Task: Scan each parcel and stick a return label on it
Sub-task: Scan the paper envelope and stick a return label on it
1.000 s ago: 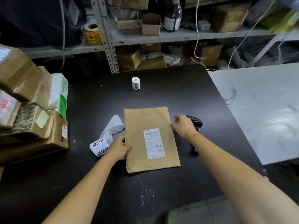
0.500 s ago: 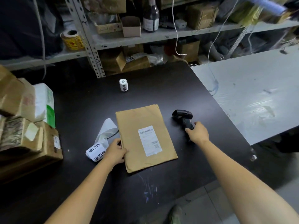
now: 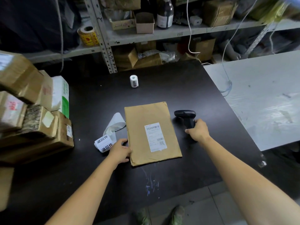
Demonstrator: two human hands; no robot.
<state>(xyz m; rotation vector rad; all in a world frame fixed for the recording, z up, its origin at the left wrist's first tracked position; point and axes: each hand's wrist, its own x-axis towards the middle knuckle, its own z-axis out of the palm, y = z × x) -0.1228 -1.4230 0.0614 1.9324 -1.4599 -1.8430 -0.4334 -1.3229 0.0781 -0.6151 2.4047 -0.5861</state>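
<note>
1. The right hand is closed round the handle of the black scanner, which is low over the table. Whether it rests on the table cannot be told. The scanner head points away from the person, just beyond the fingers.
2. The left hand is laid at the near left edge of the brown parcel, with the fingers bent against that edge. Whether the edge is pinched or only pressed cannot be told.
3. The parcel lies flat between the two hands. It touches the left hand and is just beside the right one, and its white shipping label is turned face up.
4. The step in hand is judged to be the scan. No return label is seen on the parcel yet.
5. For a good scan, the scanner should be lifted and its window turned toward the barcode at the far end of the shipping label, to the left of the right hand.
6. The beam should be laid across the bars, not along them. The smaller codes at the near end of the label should be avoided.
7. The parcel should be pressed flat by the left hand, so that the paper neither slides nor bows.
8. The roll of return labels lies just outside the left hand, so it can be reached after the scan without a long move.
</note>
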